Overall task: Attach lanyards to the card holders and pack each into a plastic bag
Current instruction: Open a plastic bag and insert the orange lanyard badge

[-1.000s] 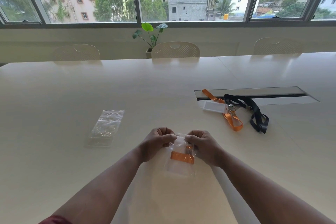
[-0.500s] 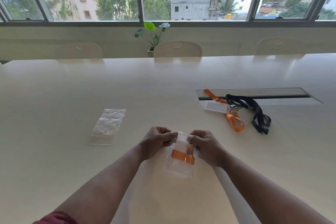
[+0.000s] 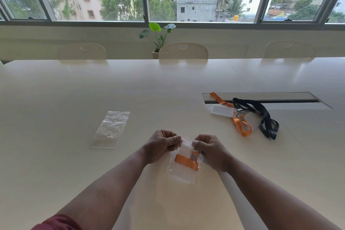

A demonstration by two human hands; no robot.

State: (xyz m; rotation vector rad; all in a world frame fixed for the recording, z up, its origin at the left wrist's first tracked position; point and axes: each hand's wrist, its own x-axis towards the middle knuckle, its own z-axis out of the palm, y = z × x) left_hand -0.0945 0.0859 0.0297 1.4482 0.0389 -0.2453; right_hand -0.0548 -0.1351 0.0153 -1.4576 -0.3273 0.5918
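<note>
Pinching the mouth of a clear plastic bag [image 3: 183,173] holding an orange lanyard [image 3: 186,161], the left hand [image 3: 162,146] and right hand [image 3: 210,150] look to be sealing it; far right, a white card holder [image 3: 222,110] with lanyards awaits packing.

Single head view, looking forward-down across table [image 3: 93,89]; hands close below, windows far.

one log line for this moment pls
hands: left and right pinch top of clear plastic bag | contents: orange lanyard inside | step: closing bag, likely
</note>
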